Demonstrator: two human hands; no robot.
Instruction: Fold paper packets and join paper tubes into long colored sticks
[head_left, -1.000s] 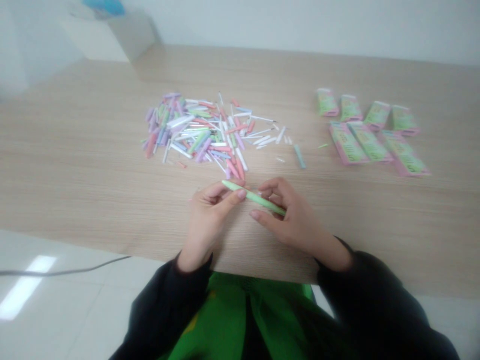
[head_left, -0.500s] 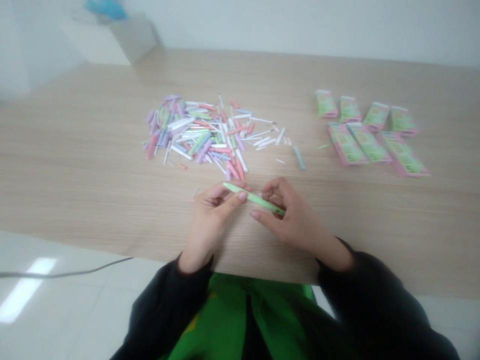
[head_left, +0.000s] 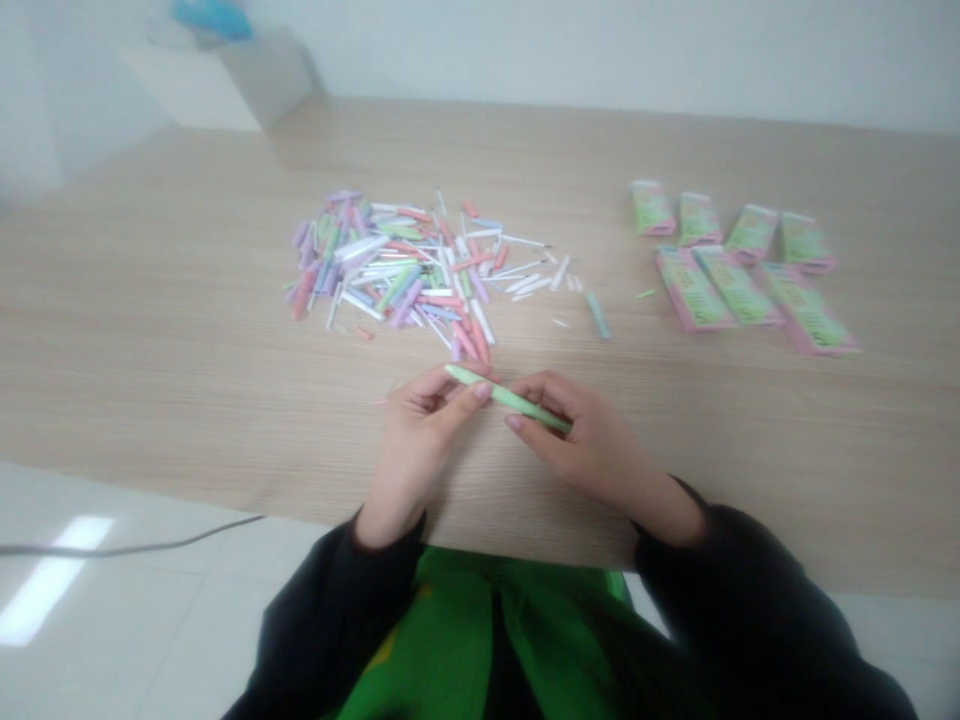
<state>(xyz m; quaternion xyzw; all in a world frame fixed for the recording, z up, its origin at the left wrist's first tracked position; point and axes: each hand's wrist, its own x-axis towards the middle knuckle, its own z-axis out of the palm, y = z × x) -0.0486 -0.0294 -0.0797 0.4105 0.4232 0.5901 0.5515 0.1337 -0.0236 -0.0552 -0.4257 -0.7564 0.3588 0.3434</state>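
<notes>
A light green pen (head_left: pixel 517 402) slants between my two hands near the table's front edge, its tapered end up and to the left. My left hand (head_left: pixel 427 425) pinches it toward that end between thumb and fingers. Around the lower right end my right hand (head_left: pixel 581 425) is closed, thumb below and fingers above; the tip there is hidden in the palm. Just beyond my hands lies a pile of loose pen parts (head_left: pixel 405 265) in white, purple, green, pink and blue, with thin refills among them.
Several green and pink boxes (head_left: pixel 739 285) stand or lie in two rows at the right. A blue-green pen part (head_left: pixel 598 315) and a small green piece (head_left: pixel 645 294) lie between pile and boxes. At the back left is a white box (head_left: pixel 247 75) with something blue on top.
My right hand's fingers have come down and closed on the lower end of the green pen. The left hand and the pile look the same.
</notes>
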